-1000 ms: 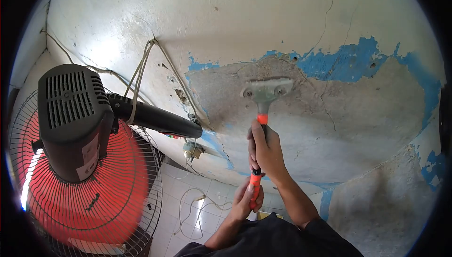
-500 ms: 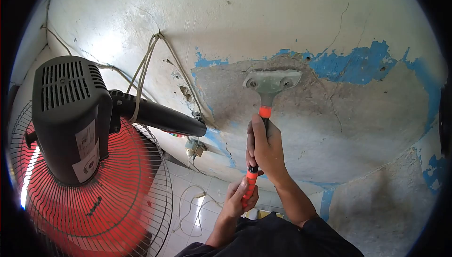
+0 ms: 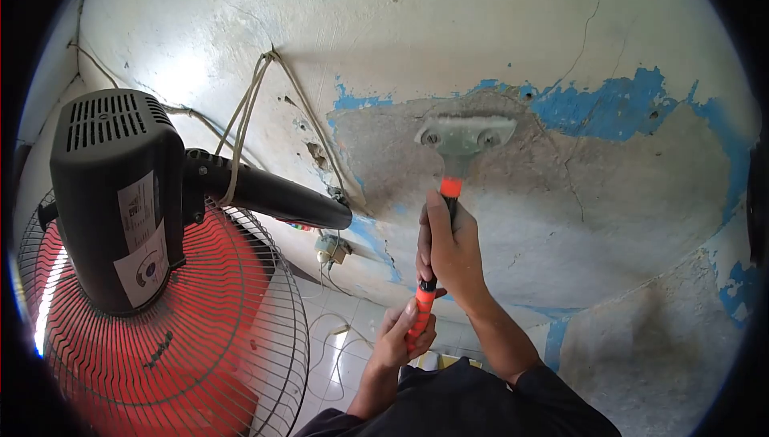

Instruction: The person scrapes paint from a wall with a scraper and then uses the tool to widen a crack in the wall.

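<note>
The right hand (image 3: 450,249) had its grip closed round the scraper (image 3: 463,136) high on the handle. The left hand (image 3: 407,333) clasped the orange end below. The blade lay against the wall (image 3: 384,28) at the top of the bare patch, just under the blue paint (image 3: 609,100). Doing this well probably needed a shallow blade angle and an even two-handed push, clear of the fan (image 3: 160,333).

The right grip (image 3: 450,249) is wrapped round the upper handle of a paint scraper (image 3: 465,136), whose metal blade lies against the bare grey patch of the wall (image 3: 400,28) just below blue paint (image 3: 609,104); the left grip (image 3: 404,331) clasps its orange end, nearer. At left stands a red-bladed fan (image 3: 160,341) with a black motor housing (image 3: 112,197), and cables (image 3: 248,108) run along the wall behind it.
</note>
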Available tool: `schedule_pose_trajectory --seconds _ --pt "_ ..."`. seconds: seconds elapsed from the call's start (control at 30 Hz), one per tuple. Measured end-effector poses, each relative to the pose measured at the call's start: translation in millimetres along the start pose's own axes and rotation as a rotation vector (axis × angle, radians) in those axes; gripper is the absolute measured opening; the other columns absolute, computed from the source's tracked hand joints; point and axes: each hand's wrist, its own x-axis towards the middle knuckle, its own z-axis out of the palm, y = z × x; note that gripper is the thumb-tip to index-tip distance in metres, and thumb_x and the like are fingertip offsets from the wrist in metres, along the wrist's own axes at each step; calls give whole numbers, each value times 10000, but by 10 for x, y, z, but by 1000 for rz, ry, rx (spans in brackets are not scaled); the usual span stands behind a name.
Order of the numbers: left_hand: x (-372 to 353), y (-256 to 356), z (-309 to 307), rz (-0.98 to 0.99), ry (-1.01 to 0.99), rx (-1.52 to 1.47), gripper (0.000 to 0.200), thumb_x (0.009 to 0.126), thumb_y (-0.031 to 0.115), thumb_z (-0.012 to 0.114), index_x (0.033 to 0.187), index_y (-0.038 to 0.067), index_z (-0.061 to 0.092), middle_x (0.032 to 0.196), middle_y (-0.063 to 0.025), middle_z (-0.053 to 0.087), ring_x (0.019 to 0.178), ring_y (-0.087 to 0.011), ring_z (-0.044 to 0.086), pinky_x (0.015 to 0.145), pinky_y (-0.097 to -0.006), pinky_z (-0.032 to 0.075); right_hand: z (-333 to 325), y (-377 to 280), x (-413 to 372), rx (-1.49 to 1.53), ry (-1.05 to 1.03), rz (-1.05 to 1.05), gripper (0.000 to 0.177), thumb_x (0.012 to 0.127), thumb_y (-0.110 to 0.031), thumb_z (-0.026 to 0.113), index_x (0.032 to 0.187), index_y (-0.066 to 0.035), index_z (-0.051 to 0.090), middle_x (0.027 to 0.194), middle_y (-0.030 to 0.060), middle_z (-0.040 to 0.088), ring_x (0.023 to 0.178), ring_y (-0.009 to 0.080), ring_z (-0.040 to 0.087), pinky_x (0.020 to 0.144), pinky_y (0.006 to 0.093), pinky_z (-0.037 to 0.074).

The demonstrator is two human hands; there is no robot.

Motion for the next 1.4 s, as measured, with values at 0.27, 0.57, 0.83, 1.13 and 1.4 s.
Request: schedule_pose_trajectory --seconds 0.27,0.57,0.83,1.13,1.4 --pt "-7 -7 -24 3 17 45 645 1000 467 356 1369 -63 367 508 -8 363 336 -72 287 327 -215 230 31 -29 19 -5 1 17 376 996 -341 440 774 -38 425 446 9 389 297 108 377 317 274 352" --pt "-20 21 10 -1 35 76 638 1000 470 360 1364 -53 379 504 -9 359 341 -70 282 334 -216 232 61 -58 10 3 13 14 382 997 -337 439 754 -42 427 449 11 390 298 111 374 317 278 356" --pt "29 31 -21 47 79 95 624 999 460 371 1369 -42 379 506 -9 356 346 -69 279 340 -216 221 94 -29 63 7 -19 15 380 1000 -342 434 769 -41 432 459 11 400 306 107 380 318 279 358" --pt "-80 23 -116 0 91 60 636 993 471 378 1384 -31 372 504 -10 350 343 -71 270 338 -220 217 146 66 66 5 -25 35 398 997 -375 446 793 -34 427 465 12 408 308 110 392 319 278 357" --pt "-59 63 -124 -33 96 62 650 989 484 371 1381 -35 372 487 -1 338 330 -69 270 330 -218 220 118 200 51 14 -42 26 393 994 -364 459 791 -30 425 461 20 405 309 119 404 321 291 371"
